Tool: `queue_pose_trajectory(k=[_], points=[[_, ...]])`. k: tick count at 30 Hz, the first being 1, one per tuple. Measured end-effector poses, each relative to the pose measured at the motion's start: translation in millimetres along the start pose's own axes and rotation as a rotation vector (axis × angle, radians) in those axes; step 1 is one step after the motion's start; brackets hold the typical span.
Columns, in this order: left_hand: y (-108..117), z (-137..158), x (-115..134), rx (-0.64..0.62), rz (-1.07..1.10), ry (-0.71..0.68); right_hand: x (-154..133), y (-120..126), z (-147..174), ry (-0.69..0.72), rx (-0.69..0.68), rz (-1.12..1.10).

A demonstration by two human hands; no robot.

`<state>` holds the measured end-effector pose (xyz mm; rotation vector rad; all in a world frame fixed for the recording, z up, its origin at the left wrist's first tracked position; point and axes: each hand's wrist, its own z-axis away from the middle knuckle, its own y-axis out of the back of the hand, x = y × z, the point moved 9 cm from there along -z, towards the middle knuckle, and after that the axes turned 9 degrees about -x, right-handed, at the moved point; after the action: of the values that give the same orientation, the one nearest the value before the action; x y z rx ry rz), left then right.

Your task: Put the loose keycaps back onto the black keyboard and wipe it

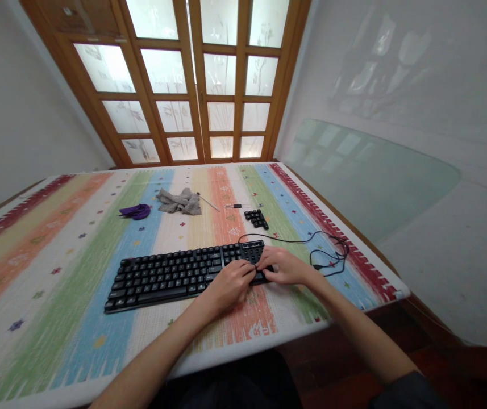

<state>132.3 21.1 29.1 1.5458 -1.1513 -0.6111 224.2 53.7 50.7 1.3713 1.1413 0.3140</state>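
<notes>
The fingertips of the left hand (231, 280) and the right hand (284, 265) meet just right of the centre of the frame, bent and drawn close together over the number pad (249, 254); whether they grasp something small between them I cannot tell, as the knuckles hide it. Under them is the keyboard (170, 278), lying flat from the lower left of centre to just right of the middle, its left end a little nearer the bottom of the frame. Its long near side runs roughly along the front edge of the table, with a strip of striped tablecloth (85, 341) between; on its left, bare cloth stretches widely toward the left side of the frame. Room to the right is tighter, since a looped black cable (347, 250) lies there, near the table's right edge. The keyboard is black, with pale marks on its keys and a light-outlined panel (252, 245) at its upper right corner; the number pad beside the fingers seems to show dark stubs rather than full keys. Beyond its far side, a small cluster of loose black keys (255, 216) lies above the hands, with a small tool (237, 206) just beyond. Left of that come a thin stick (209, 202), a crumpled grey cloth (179, 203) and a purple bundle (136, 212). Glazed wooden doors (199, 96) rise at the top.
</notes>
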Motion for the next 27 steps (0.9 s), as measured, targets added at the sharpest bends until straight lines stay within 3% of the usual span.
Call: queue_pose_trajectory(k=[2,6,11,21,24,27], points=[[1,2,0,0.012,0.012,0.004,24,18,3,-0.105,0.115,-0.029],[2,3,6,0.015,0.029,-0.029,93,57,17,-0.504,0.397,0.079],[-3,2,10,-0.056,0.037,-0.022,143,56,8,-0.784,0.336,0.141],[-9,2,9,-0.126,0.028,-0.015,146,48,-8,-0.826,0.293,0.097],[-8,3,8,-0.121,0.052,-0.016,130,49,0,-0.795,0.277,0.071],[-5,3,9,-0.119,0.064,-0.022,97,39,11,-0.631,0.224,-0.04]])
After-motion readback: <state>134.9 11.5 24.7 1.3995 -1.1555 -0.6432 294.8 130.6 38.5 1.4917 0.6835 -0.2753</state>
